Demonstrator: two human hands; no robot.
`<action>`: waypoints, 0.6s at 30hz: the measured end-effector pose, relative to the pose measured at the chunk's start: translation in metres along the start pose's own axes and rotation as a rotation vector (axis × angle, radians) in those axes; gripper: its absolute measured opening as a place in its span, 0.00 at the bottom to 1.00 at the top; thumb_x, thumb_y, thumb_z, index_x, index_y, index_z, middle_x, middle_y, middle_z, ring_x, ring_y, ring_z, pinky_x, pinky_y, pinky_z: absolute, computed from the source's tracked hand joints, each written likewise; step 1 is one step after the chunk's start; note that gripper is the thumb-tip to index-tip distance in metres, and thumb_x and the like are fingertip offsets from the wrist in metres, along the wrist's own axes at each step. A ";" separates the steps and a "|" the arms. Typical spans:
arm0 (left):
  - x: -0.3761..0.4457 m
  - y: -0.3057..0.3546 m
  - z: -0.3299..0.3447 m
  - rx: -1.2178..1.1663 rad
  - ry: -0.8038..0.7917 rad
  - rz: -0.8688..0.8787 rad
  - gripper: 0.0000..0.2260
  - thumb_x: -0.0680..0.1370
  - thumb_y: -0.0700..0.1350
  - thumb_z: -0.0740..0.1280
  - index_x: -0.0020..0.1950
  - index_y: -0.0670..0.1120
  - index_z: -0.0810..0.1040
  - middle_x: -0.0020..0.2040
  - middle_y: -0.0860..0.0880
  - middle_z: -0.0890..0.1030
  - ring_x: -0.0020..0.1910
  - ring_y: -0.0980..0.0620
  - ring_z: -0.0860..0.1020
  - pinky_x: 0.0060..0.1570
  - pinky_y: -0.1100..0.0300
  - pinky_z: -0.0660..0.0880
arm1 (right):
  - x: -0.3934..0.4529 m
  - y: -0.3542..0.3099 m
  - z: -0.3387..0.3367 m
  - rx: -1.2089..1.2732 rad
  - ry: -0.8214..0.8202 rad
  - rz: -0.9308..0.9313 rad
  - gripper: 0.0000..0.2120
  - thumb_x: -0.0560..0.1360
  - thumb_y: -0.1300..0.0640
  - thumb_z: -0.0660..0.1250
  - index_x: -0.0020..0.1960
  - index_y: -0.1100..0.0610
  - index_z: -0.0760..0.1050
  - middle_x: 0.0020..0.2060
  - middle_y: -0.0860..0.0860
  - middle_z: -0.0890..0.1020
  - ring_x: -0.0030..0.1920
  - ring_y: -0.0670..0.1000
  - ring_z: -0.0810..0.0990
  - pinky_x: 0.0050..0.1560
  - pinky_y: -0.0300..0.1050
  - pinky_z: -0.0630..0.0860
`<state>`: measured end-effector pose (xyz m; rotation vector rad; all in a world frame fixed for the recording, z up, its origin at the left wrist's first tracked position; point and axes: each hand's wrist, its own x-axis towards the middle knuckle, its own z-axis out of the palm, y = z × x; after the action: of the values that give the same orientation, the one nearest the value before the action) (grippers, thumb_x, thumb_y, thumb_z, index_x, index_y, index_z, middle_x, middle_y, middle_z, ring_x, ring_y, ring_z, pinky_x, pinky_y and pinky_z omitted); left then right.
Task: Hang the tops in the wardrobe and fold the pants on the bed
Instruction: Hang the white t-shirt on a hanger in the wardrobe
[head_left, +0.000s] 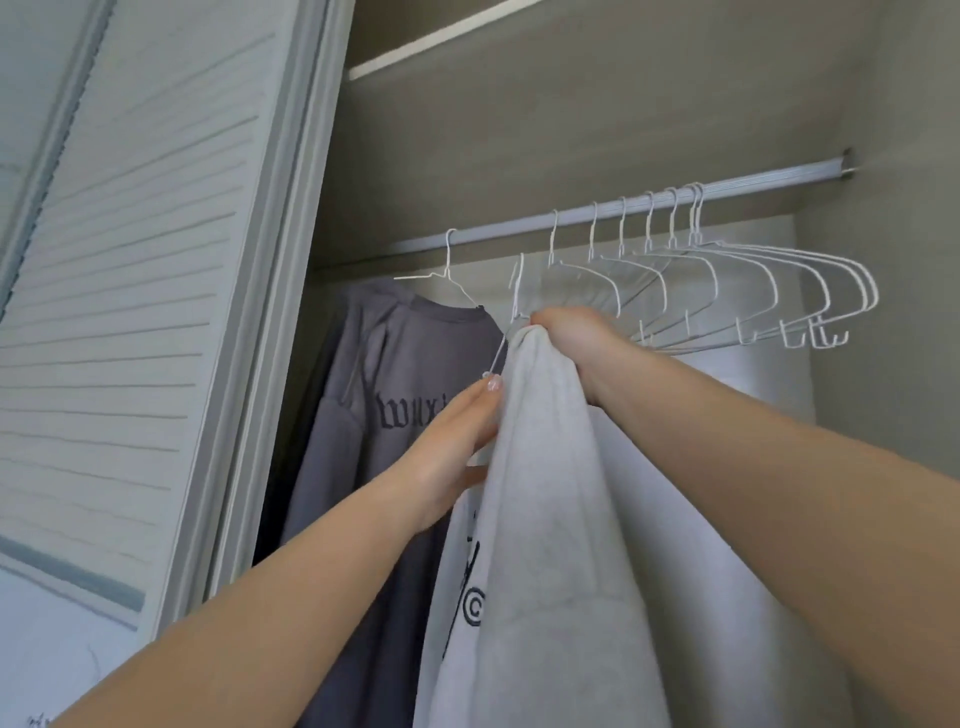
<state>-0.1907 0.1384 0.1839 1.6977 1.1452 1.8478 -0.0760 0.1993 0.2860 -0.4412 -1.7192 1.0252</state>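
Observation:
A light grey top (550, 519) with a dark print hangs down in front of me inside the wardrobe. My right hand (576, 338) grips its upper edge together with a white wire hanger (517, 291), whose hook is just below the rail (623, 205). My left hand (452, 441) lies with straight fingers against the top's left side, fingertips near the hanger's wire arm. A dark grey top (374, 395) with black lettering hangs on a white hanger (452, 280) to the left.
Several bare white wire hangers (727, 280) hang on the rail to the right. A white louvred wardrobe door (130, 260) stands at the left. A shelf edge (426, 44) runs above the rail. The wardrobe's beige side wall (883, 312) closes the right.

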 end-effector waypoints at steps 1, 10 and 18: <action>0.008 0.002 -0.006 -0.015 -0.016 0.023 0.26 0.77 0.63 0.61 0.73 0.56 0.66 0.73 0.49 0.66 0.71 0.45 0.65 0.69 0.47 0.63 | 0.015 0.000 0.009 0.012 -0.006 -0.024 0.10 0.75 0.64 0.60 0.35 0.60 0.72 0.28 0.53 0.73 0.27 0.51 0.72 0.25 0.34 0.67; 0.068 0.003 -0.044 0.345 0.002 0.220 0.31 0.76 0.48 0.70 0.74 0.62 0.58 0.66 0.61 0.73 0.62 0.61 0.74 0.61 0.62 0.73 | 0.107 -0.006 0.059 -0.131 0.017 -0.102 0.10 0.78 0.60 0.57 0.39 0.59 0.70 0.37 0.57 0.74 0.41 0.58 0.76 0.42 0.45 0.72; 0.126 0.009 -0.070 0.426 0.040 0.358 0.18 0.78 0.48 0.67 0.59 0.71 0.70 0.53 0.69 0.79 0.52 0.69 0.77 0.49 0.73 0.74 | 0.166 -0.032 0.078 -0.160 0.088 -0.221 0.13 0.78 0.60 0.56 0.35 0.58 0.66 0.35 0.54 0.71 0.39 0.55 0.74 0.40 0.43 0.70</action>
<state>-0.2802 0.2050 0.2756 2.2341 1.4032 1.9460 -0.2063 0.2657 0.4023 -0.3821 -1.7339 0.7036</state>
